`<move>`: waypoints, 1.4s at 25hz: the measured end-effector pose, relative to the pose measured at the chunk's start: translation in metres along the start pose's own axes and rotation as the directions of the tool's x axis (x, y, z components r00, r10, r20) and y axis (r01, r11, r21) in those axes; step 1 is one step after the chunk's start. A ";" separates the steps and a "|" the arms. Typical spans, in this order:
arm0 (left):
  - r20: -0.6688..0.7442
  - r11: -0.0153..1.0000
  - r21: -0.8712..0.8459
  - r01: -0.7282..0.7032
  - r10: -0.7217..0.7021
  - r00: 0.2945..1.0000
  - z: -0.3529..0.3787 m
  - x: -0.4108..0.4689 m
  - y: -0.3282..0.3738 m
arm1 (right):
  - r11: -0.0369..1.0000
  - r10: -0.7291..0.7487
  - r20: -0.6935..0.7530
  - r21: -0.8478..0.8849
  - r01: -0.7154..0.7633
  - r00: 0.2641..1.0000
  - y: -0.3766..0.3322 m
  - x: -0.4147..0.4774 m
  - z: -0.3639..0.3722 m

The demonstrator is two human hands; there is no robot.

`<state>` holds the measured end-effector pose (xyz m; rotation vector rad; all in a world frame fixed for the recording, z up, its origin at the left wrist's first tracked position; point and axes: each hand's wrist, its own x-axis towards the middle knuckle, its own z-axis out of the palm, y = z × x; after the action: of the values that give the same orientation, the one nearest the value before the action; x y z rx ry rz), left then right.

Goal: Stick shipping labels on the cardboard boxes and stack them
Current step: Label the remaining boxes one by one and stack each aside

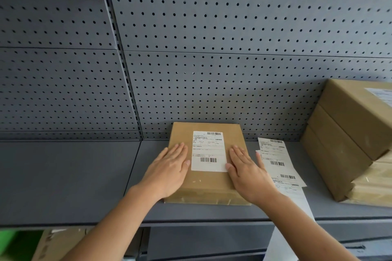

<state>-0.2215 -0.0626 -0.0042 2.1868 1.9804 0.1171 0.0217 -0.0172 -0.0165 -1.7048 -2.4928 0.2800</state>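
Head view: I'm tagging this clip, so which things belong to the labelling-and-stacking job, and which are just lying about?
Job: cardboard box; label stuck on its top; left hand and right hand, flat on the box beside the label; loose labels to its right; stacked boxes, far right.
Lying about: pegboard wall; grey shelf; carton below the shelf, lower left.

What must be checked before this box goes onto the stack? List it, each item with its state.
1. The label lies flat on the box top: ok.
2. The label stuck down all round: cannot tell.
3. Grip on the box: not ok; left hand and right hand lie flat on top, either side of the label.
4. Path to the stack: not ok; loose labels lie between.
5. The stack squarely aligned: cannot tell, partly out of frame.
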 end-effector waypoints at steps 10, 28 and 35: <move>-0.029 0.990 -0.032 -0.137 0.136 0.990 0.014 -0.031 0.028 | 0.975 -0.223 -0.050 -0.027 0.222 0.973 -0.037 -0.041 0.018; 0.172 0.292 -0.913 0.284 -0.355 0.919 0.011 -0.044 0.024 | 0.346 0.325 0.269 0.859 -0.378 0.907 0.020 -0.051 -0.024; -0.076 0.374 -0.927 0.010 -0.216 0.973 -0.063 -0.043 0.088 | 0.364 0.445 -0.016 0.917 -0.165 0.895 0.050 -0.075 -0.120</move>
<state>-0.1522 -0.1075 0.0775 1.2622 1.4669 1.1614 0.1180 -0.0585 0.0912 -1.4804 -1.2647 1.1156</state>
